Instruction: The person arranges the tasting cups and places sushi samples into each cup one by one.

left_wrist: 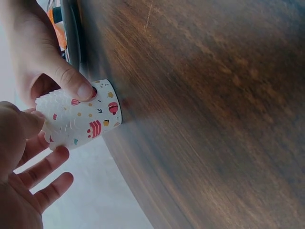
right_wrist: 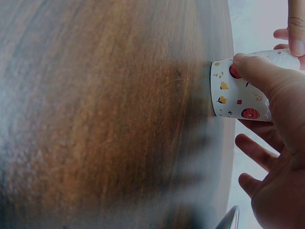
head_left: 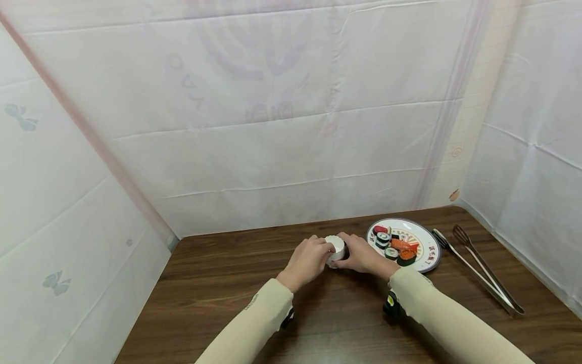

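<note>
A stack of white paper cupcake cups (head_left: 335, 244) with scalloped rims and red and yellow prints stands upright on the brown wooden table. My right hand (head_left: 361, 253) grips its side. In the right wrist view, the thumb presses on the printed wall of the cups (right_wrist: 229, 98) near the base, with the fingers round the far side. My left hand (head_left: 307, 259) pinches the scalloped top edge from the left. In the left wrist view its thumb lies over the rim of the cups (left_wrist: 81, 117), and the lower fingers spread loosely beside it.
Right of my hands is a round white plate (head_left: 431, 259) holding several sushi pieces, including an orange shrimp one (head_left: 401, 245). Metal tongs (head_left: 515, 309) lie on the table beyond it. White patterned cloth walls (head_left: 273, 151) enclose the table's back and sides.
</note>
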The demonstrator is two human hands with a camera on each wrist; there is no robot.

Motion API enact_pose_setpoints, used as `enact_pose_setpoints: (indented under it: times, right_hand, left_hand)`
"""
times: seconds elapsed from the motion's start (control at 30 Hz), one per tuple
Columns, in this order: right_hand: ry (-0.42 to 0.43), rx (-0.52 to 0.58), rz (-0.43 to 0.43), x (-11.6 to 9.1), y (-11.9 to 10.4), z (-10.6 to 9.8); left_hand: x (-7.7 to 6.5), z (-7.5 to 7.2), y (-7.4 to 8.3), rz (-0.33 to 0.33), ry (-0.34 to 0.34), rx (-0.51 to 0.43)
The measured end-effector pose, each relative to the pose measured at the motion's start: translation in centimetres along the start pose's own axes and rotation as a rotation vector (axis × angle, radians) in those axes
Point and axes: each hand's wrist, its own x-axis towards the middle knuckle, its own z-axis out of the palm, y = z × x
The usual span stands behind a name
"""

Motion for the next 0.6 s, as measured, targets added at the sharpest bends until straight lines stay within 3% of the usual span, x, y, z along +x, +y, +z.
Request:
enact_pose_setpoints:
  times: [0.4, 0.6]
  right_hand:
    - [-0.003, 0.011, 0.006, 0.04, 0.15, -0.1]
    - [0.004, 0.017, 0.002, 0.07, 0.12, -0.09]
  left_hand:
    - [0.32, -0.09, 0.06, 0.008, 0.004, 0.001]
    - [0.41, -0.29, -0.04, 0.028, 0.017, 0.052]
